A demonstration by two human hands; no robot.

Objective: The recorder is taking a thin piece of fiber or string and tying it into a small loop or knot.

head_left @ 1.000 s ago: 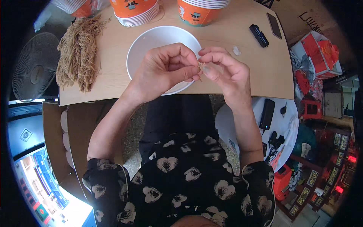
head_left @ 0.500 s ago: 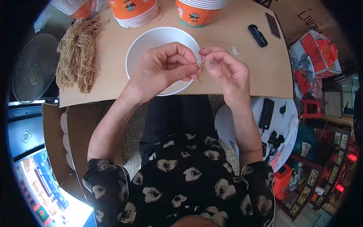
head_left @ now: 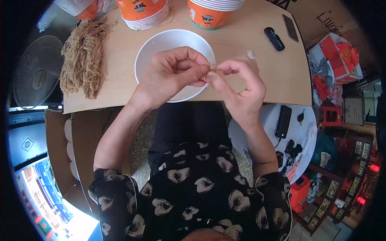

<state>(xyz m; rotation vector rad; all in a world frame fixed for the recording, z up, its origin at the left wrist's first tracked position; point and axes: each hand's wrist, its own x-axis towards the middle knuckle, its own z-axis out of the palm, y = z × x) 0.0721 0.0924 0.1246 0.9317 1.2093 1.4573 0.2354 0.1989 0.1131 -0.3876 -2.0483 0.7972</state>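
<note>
Over the white bowl (head_left: pixel 146 50), my left hand (head_left: pixel 171 74) is closed in a pinch on a small pale tan piece of string (head_left: pixel 212 65), which looks bunched or knotted. Most of the piece is hidden by the fingers. My right hand (head_left: pixel 243 86) is just to the right, slightly blurred, its thumb and index finger apart. Its thumb tip comes up to the left fingertips; whether it touches the string I cannot tell. At the table's left lies a thick bundle of similar tan strings (head_left: pixel 83 60).
Stacked orange paper buckets (head_left: pixel 142 12) and a second stack (head_left: pixel 209 17) stand beyond the bowl. A black case (head_left: pixel 274 39) and a phone (head_left: pixel 290 27) lie on the table (head_left: pixel 281 76) at right. A fan (head_left: pixel 38 76) is at left; a white round stool (head_left: pixel 261 120) holds black devices below right.
The right hand's index finger has moved apart from its thumb, and the thumb has shifted left and down towards the left fingertips. My left hand has hardly moved.
</note>
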